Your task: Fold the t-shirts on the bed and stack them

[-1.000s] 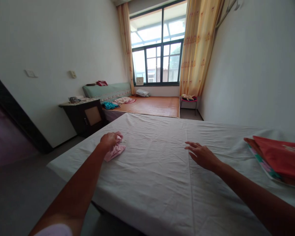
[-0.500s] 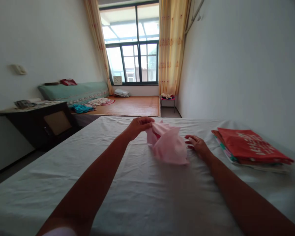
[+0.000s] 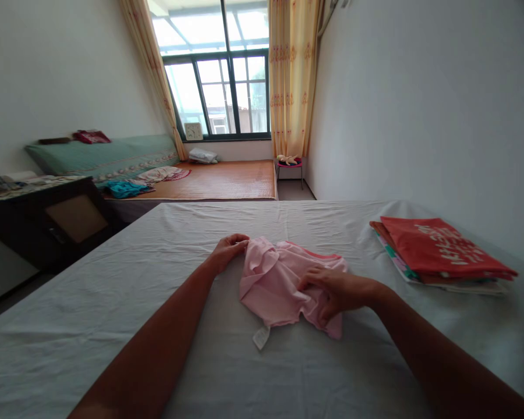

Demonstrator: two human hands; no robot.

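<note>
A small pink garment [image 3: 279,285] lies crumpled on the white sheet of the bed [image 3: 157,326] in front of me, its white label hanging at the near edge. My left hand [image 3: 227,249] pinches the garment's far left corner. My right hand [image 3: 334,289] rests on top of the cloth's right part, fingers curled and gripping the fabric.
A stack of folded clothes topped with a red piece [image 3: 436,247] sits on the bed at the right, by the wall. A dark bedside cabinet [image 3: 48,224] stands at the left. Beyond lie a second bed with a bamboo mat [image 3: 218,180], a pink stool [image 3: 289,166] and the window.
My left hand carried the pink garment from the bed's left edge to the middle and laid it down. My right hand moved from the sheet onto the cloth.
</note>
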